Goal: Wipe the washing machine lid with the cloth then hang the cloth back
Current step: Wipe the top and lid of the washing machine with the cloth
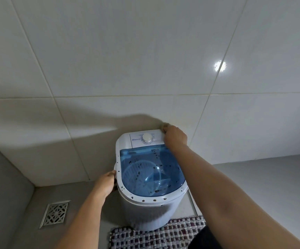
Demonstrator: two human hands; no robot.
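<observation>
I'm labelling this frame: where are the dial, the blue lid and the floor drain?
dial [147,138], head view, centre of the white knob.
blue lid [170,174], head view, right part of the clear panel.
floor drain [55,214], head view, middle of the metal grate.

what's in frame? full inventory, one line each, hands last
washing machine: 1, white, small top-loader against the tiled wall, front edge on the mat
lid: 1, translucent blue, shut, dark specks on it and on the white rim
dial: 1, white, on the rear control panel
floor drain: 1, metal grate, floor at lower left
mat: 1, maroon and white woven check, floor in front of the machine
cloth: none in view
left hand: on the machine's left side handle
right hand: on the machine's rear right corner
</observation>
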